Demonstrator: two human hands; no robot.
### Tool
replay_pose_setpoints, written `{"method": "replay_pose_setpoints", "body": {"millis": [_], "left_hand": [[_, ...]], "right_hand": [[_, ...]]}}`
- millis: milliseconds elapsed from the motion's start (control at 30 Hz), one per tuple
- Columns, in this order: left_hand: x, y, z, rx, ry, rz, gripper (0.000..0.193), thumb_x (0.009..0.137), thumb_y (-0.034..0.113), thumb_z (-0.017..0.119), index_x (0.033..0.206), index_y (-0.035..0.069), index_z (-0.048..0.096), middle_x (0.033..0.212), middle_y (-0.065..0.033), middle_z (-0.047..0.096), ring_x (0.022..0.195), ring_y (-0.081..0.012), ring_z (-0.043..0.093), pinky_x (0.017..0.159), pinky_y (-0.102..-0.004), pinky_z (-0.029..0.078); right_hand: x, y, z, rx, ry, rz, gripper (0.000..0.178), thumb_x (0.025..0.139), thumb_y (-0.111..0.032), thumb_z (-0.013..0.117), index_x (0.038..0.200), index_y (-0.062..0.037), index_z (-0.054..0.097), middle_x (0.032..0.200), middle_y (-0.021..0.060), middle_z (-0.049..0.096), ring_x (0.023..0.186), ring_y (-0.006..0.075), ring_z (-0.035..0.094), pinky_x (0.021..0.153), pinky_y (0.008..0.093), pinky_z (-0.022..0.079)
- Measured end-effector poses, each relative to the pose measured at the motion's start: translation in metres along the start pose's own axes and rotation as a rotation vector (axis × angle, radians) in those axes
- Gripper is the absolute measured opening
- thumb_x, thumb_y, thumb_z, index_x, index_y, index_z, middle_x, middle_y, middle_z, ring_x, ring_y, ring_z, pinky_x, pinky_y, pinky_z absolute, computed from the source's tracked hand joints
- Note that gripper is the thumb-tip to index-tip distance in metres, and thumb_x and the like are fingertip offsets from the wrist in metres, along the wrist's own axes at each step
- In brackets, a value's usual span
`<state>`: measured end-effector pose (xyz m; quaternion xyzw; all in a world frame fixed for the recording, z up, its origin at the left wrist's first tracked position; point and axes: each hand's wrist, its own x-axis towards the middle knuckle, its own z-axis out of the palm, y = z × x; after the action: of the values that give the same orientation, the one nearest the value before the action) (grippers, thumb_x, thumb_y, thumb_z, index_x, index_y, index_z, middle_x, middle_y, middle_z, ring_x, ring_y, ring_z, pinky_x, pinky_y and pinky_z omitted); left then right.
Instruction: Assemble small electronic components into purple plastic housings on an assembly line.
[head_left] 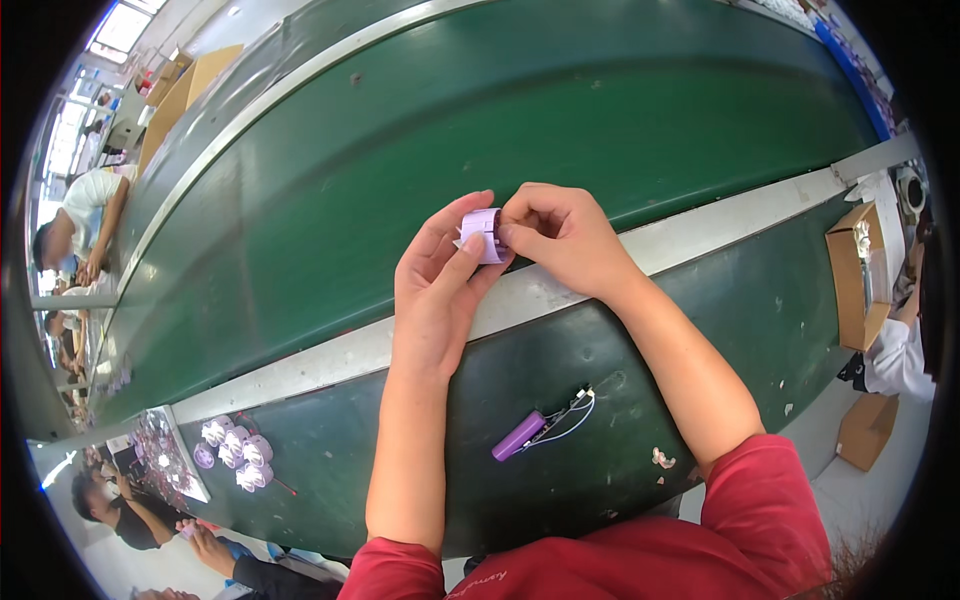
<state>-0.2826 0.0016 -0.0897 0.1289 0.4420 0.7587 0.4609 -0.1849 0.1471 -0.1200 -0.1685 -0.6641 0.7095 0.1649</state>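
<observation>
Above the metal rail, my left hand (pixel 436 275) grips a small lilac plastic housing (pixel 480 236), thumb in front and fingers behind. My right hand (pixel 568 238) is closed in a pinch at the housing's right end, where something dark shows inside. What its fingertips hold is hidden. Below and between my forearms, a purple cylindrical battery (pixel 519 436) lies on the dark green worktop (pixel 640 440), joined to a small circuit board (pixel 574 403) and a thin light wire loop.
Several lilac-and-white round parts (pixel 250 450) sit at the left, beside a tray (pixel 200 480) of tangled reddish wires. A green conveyor belt (pixel 600 120) runs beyond the metal rail (pixel 740 220). White scraps (pixel 661 458) lie near my right elbow. An open cardboard box (pixel 850 290) stands at the right; other people work at the left.
</observation>
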Motion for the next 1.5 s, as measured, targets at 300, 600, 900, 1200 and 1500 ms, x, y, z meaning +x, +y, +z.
{"method": "replay_pose_setpoints", "body": {"millis": [300, 600, 900, 1200, 1500], "left_hand": [[0.0, -0.006, 0.003, 0.239, 0.003, 0.064, 0.037, 0.097, 0.002, 0.058, 0.134, -0.001, 0.055, 0.141, -0.0152, 0.053, 0.122, -0.0231, 0.059, 0.107, -0.0438, 0.049], [0.003, -0.013, -0.002, 0.383, 0.012, 0.204, 0.038, 0.094, 0.001, 0.064, 0.13, 0.001, 0.055, 0.131, -0.0102, 0.06, 0.112, -0.0178, 0.061, 0.096, -0.0319, 0.051], [0.0, -0.005, 0.005, 0.274, 0.009, 0.094, 0.034, 0.099, 0.004, 0.051, 0.132, -0.003, 0.052, 0.137, -0.0183, 0.054, 0.124, -0.0285, 0.058, 0.105, -0.0487, 0.053], [0.002, -0.005, 0.0, -0.047, 0.004, 0.009, 0.032, 0.1, 0.006, 0.05, 0.13, -0.003, 0.053, 0.135, -0.0177, 0.055, 0.122, -0.0296, 0.059, 0.106, -0.0506, 0.052], [0.003, -0.005, -0.002, -0.106, -0.028, -0.004, 0.033, 0.099, 0.008, 0.052, 0.131, -0.003, 0.052, 0.136, -0.0176, 0.055, 0.124, -0.0306, 0.058, 0.108, -0.0527, 0.05]], "right_hand": [[0.0, 0.0, 0.002, -0.043, -0.003, 0.021, 0.004, 0.09, -0.001, 0.063, 0.087, -0.0026, 0.062, 0.076, -0.0045, 0.057, 0.069, 0.0039, 0.05, 0.063, 0.0225, 0.043], [0.002, 0.002, -0.002, 0.09, -0.015, -0.053, 0.011, 0.096, -0.009, 0.063, 0.089, -0.001, 0.064, 0.077, -0.0039, 0.06, 0.071, 0.0024, 0.052, 0.064, 0.0224, 0.043], [0.003, 0.001, 0.003, 0.076, 0.019, -0.031, 0.012, 0.096, -0.011, 0.065, 0.09, -0.0004, 0.067, 0.077, -0.0029, 0.063, 0.07, 0.0027, 0.053, 0.064, 0.0225, 0.045], [0.001, 0.0, 0.003, 0.096, 0.035, -0.053, 0.013, 0.099, -0.012, 0.066, 0.091, -0.0013, 0.065, 0.083, -0.002, 0.063, 0.076, 0.0037, 0.055, 0.068, 0.0227, 0.046], [0.002, 0.005, 0.004, 0.094, 0.086, -0.097, 0.013, 0.098, -0.01, 0.066, 0.089, -0.0025, 0.062, 0.08, -0.0036, 0.059, 0.073, 0.0031, 0.052, 0.066, 0.0221, 0.044]]}}
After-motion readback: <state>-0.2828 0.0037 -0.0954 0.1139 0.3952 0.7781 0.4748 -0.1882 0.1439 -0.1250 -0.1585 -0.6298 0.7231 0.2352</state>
